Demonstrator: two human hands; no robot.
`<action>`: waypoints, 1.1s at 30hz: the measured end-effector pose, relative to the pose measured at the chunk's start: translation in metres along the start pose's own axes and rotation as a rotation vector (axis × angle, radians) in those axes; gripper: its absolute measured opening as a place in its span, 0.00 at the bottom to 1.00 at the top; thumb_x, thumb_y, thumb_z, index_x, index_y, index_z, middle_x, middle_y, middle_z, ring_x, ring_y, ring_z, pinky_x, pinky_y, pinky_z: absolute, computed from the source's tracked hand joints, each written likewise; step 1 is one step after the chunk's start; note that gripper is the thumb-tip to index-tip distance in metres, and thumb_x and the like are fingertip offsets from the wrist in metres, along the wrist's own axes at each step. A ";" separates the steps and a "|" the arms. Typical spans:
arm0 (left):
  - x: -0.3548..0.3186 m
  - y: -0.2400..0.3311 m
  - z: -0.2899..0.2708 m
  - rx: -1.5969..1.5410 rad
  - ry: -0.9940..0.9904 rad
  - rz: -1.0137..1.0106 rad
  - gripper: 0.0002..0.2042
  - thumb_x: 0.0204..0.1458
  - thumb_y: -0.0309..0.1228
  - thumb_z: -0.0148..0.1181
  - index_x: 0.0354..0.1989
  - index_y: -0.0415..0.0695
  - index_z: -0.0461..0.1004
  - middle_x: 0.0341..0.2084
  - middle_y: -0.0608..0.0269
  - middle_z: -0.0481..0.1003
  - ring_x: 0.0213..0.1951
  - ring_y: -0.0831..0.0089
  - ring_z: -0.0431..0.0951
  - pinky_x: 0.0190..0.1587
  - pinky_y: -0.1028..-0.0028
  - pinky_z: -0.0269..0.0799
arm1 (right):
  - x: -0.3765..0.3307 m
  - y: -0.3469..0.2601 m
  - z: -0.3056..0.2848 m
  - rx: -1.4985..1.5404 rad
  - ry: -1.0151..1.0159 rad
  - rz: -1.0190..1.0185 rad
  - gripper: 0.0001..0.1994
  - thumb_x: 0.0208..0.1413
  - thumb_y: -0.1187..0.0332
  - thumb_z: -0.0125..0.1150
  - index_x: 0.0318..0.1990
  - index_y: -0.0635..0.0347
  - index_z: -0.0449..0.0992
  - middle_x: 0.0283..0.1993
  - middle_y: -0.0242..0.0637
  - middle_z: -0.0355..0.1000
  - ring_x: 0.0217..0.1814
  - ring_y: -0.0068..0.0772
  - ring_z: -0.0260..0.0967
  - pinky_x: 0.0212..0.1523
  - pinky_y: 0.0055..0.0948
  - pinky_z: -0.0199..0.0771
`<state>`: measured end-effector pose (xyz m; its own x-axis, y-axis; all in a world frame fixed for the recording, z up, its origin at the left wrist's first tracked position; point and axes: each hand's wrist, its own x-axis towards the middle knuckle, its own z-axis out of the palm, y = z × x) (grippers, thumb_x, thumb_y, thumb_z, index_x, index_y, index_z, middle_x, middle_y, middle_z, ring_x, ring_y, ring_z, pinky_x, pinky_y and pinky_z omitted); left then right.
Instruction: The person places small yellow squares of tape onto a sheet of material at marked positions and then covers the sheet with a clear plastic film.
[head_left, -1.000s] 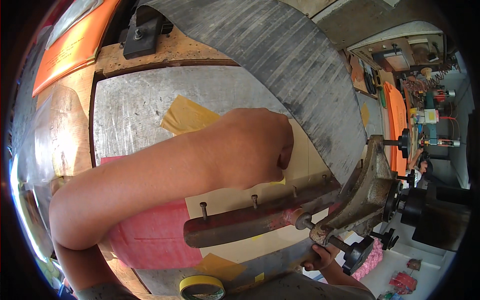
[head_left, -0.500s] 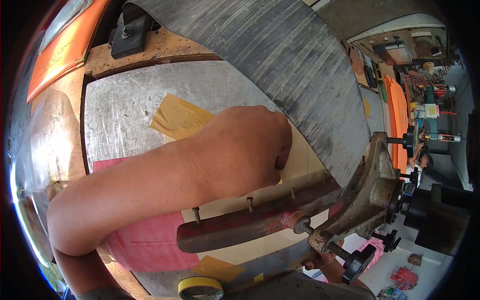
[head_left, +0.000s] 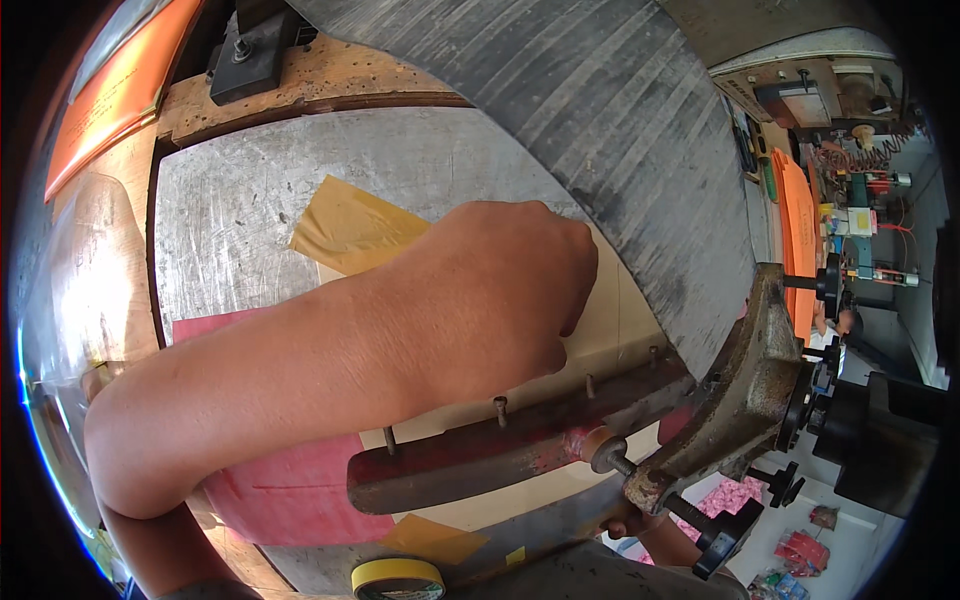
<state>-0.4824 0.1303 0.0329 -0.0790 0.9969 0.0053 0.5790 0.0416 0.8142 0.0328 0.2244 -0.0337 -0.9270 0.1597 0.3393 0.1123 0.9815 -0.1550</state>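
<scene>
My left hand (head_left: 510, 290) is closed, knuckles up, over a cream sheet (head_left: 625, 310) on a scuffed metal plate (head_left: 230, 215); its fingertips and anything in them are hidden. Brown tape (head_left: 355, 228) crosses the sheet's far-left corner, beside my wrist. In front of the hand, a dark bar (head_left: 520, 455) with several upright pins lies across the cream sheet and a red sheet (head_left: 290, 490). My right hand (head_left: 630, 525) shows only in part beyond the bar's near side, behind a screw clamp (head_left: 740, 400); its grip is hidden.
A grey striped flexible sheet (head_left: 580, 120) hangs over the plate's far right. A yellow tape roll (head_left: 398, 578) lies at the near edge, close to another brown tape piece (head_left: 435, 540). An orange packet (head_left: 115, 110) sits at far left. Another person (head_left: 838, 325) is in the right background.
My left hand has shifted slightly to the right over the cream sheet, still closed. The view has moved a little; the bar and clamp look unchanged.
</scene>
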 end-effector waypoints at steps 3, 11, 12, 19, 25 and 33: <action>-0.005 0.002 -0.005 -0.020 -0.022 0.024 0.07 0.45 0.26 0.66 0.30 0.35 0.82 0.31 0.41 0.83 0.41 0.43 0.85 0.46 0.54 0.82 | 0.009 -0.002 0.002 0.014 0.007 -0.006 0.15 0.64 0.52 0.67 0.52 0.47 0.83 0.54 0.38 0.79 0.51 0.44 0.78 0.53 0.51 0.70; 0.001 -0.008 0.008 0.031 0.062 0.141 0.08 0.45 0.26 0.65 0.30 0.33 0.81 0.30 0.40 0.83 0.40 0.43 0.86 0.45 0.54 0.82 | 0.029 -0.007 -0.006 -0.020 -0.010 0.020 0.12 0.65 0.62 0.71 0.53 0.51 0.83 0.55 0.40 0.82 0.51 0.43 0.79 0.50 0.47 0.72; 0.004 -0.011 0.012 0.062 0.129 0.195 0.09 0.46 0.27 0.65 0.31 0.32 0.81 0.30 0.40 0.83 0.40 0.43 0.85 0.44 0.54 0.82 | 0.029 -0.006 -0.007 -0.026 -0.007 0.016 0.12 0.65 0.62 0.71 0.53 0.51 0.83 0.55 0.40 0.82 0.50 0.43 0.79 0.50 0.47 0.72; 0.000 -0.002 0.004 0.071 0.059 0.118 0.10 0.46 0.28 0.66 0.34 0.33 0.80 0.30 0.42 0.82 0.39 0.44 0.85 0.44 0.55 0.82 | 0.033 0.000 0.013 0.012 0.098 -0.057 0.12 0.65 0.63 0.71 0.53 0.51 0.83 0.54 0.40 0.82 0.50 0.43 0.79 0.52 0.48 0.72; -0.001 0.001 0.005 0.149 -0.061 0.002 0.07 0.56 0.32 0.64 0.39 0.44 0.81 0.38 0.52 0.79 0.46 0.50 0.80 0.52 0.57 0.74 | 0.025 -0.005 -0.001 0.029 0.040 0.007 0.12 0.64 0.64 0.71 0.53 0.51 0.83 0.54 0.39 0.82 0.50 0.43 0.79 0.56 0.49 0.71; -0.001 0.003 0.002 0.130 -0.116 -0.021 0.13 0.60 0.32 0.60 0.50 0.41 0.82 0.48 0.48 0.80 0.54 0.46 0.79 0.60 0.56 0.71 | 0.026 -0.006 -0.002 0.025 0.035 0.007 0.13 0.68 0.57 0.66 0.52 0.52 0.84 0.53 0.39 0.81 0.49 0.43 0.79 0.57 0.49 0.71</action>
<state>-0.4788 0.1292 0.0345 -0.0025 0.9965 -0.0839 0.6791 0.0632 0.7313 0.0085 0.2228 -0.0221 -0.9131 0.1705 0.3703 0.1092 0.9774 -0.1809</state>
